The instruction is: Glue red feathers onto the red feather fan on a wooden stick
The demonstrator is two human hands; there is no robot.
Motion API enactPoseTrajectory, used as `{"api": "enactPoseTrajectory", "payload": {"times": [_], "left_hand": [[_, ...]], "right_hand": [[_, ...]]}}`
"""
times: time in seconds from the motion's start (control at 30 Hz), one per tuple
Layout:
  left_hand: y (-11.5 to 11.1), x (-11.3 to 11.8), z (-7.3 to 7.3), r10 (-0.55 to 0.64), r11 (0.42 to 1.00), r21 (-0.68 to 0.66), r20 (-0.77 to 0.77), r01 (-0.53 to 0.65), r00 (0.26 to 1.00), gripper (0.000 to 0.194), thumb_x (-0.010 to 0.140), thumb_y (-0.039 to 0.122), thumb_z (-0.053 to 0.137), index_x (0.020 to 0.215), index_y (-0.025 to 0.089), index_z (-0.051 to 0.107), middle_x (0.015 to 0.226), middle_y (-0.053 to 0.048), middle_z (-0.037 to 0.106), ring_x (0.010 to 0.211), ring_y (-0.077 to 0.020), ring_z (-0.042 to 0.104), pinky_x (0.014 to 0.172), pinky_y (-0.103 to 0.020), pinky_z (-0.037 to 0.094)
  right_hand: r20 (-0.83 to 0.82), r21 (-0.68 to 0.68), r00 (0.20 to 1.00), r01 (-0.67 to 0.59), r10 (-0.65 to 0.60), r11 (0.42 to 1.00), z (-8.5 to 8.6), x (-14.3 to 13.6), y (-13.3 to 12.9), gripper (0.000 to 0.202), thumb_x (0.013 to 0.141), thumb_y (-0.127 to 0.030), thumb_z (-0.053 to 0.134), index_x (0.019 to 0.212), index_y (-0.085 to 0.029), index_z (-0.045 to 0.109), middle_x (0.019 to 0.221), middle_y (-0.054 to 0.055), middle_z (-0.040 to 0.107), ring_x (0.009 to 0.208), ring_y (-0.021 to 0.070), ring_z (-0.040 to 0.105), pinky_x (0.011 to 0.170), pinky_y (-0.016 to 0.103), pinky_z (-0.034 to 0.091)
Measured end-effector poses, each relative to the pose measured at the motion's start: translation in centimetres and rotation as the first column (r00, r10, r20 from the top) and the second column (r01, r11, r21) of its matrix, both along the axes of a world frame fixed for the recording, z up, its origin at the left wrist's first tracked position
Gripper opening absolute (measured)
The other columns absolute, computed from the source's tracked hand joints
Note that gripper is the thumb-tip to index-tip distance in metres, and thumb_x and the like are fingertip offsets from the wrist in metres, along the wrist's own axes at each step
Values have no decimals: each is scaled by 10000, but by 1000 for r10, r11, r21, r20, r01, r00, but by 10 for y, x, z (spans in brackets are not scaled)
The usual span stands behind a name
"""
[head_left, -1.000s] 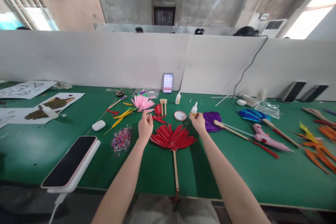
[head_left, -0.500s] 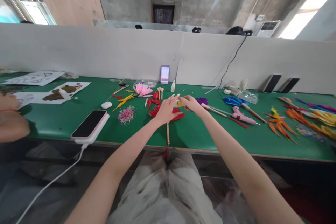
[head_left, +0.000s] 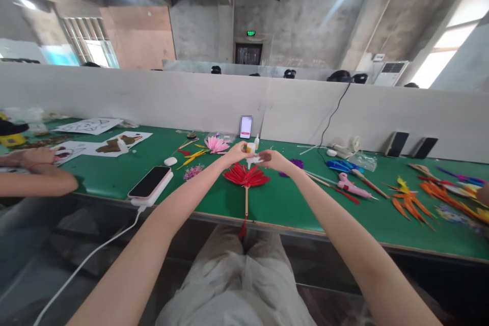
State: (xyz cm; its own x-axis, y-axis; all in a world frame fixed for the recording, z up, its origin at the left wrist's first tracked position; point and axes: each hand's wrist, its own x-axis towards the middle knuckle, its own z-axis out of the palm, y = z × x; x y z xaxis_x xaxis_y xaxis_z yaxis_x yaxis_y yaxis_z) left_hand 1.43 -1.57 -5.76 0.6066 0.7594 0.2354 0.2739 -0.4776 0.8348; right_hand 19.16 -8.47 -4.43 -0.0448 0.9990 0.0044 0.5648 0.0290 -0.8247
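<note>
My left hand (head_left: 237,153) is closed around a small glue bottle (head_left: 251,147) with a yellow label, its narrow nozzle pointing down. Close beside it on the right, my right hand (head_left: 274,160) has its fingers bent together at a small whitish thing that I cannot make out. Below both hands a red feather fan (head_left: 246,176) lies spread on the green table, its wooden handle (head_left: 246,201) toward me and a red tassel (head_left: 243,228) hanging over the edge. Just behind the held bottle stands a second white bottle (head_left: 256,140).
A phone on a white power bank (head_left: 151,184) lies left, its cable trailing off the table. Pink petals (head_left: 216,144) and sequins (head_left: 193,172) lie nearer. Rightward are a pink glue gun (head_left: 353,186), blue feathers (head_left: 340,165) and orange feathers (head_left: 410,201). Another person's arm (head_left: 42,175) rests far left.
My left hand has lifted off the red fan and now grips the glue bottle, nozzle down. My right hand has drawn slightly away from the bottle. The view has tilted up.
</note>
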Motion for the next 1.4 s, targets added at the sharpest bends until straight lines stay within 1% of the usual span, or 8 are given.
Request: {"api": "enactPoseTrajectory", "payload": {"times": [0.17,0.3,0.47,0.63,0.93,1.17,1.27,1.4], "left_hand": [[1,-2,-4,-22,999,-24,53,24,998,319,915,312,582,1191,153,561,1190,-91,591,1007,-223,613,841,-430,531],[4,-6,-13,-9,1000,-23,81,11,997,322,914,313,582,1195,156,560,1211,-93,582,1033,-231,603,860,-442,521],[5,-13,-20,-50,996,-71,85,56,995,312,917,315,579,1184,153,565,1180,-89,596,997,-219,616,835,-425,533],[0,-15,-18,-102,987,-111,122,115,987,312,917,313,579,1184,153,566,1186,-90,594,1007,-221,613,844,-430,529],[-7,-14,-13,-203,958,-173,159,229,966,320,920,318,573,1198,159,561,1204,-93,588,1021,-225,610,855,-436,526],[-5,-9,-15,-106,981,-146,149,128,983,305,925,335,564,1170,154,575,1172,-87,603,994,-218,617,839,-422,530],[-5,-5,-13,-48,995,-83,164,63,985,304,926,335,562,1169,154,576,1176,-88,603,1001,-219,616,847,-427,527],[-8,1,-2,63,995,58,208,-77,976,352,925,333,562,1234,168,539,1247,-99,565,1053,-240,596,875,-453,515]], "right_hand": [[-33,-3,997,-63,63,998,-19,-1,7,281,920,-286,590,1169,-157,579,1133,75,626,924,197,645,778,393,552],[-94,56,988,-115,120,992,-27,-10,10,264,919,-283,592,1150,-156,591,1133,73,630,940,201,644,792,398,549],[-155,104,975,-146,161,984,-37,-23,12,251,919,-291,591,1128,-152,602,1119,69,636,934,201,645,790,395,549],[-205,143,964,-140,168,980,-43,-27,14,253,919,-300,590,1122,-149,605,1114,65,637,932,205,645,788,395,548],[-275,176,945,-129,175,976,-44,-34,10,270,919,-293,590,1152,-157,594,1153,73,624,966,214,637,813,411,541],[-306,169,937,-122,170,978,-42,-38,5,297,921,-287,588,1193,-169,575,1208,84,602,1010,224,624,842,431,532],[-297,136,945,-103,139,985,-41,-37,6,290,920,-290,588,1181,-163,581,1188,80,610,992,221,630,828,423,536],[-272,81,959,-65,85,995,-40,-34,7,265,915,-297,595,1135,-148,600,1128,67,630,943,212,642,790,399,547]]}}
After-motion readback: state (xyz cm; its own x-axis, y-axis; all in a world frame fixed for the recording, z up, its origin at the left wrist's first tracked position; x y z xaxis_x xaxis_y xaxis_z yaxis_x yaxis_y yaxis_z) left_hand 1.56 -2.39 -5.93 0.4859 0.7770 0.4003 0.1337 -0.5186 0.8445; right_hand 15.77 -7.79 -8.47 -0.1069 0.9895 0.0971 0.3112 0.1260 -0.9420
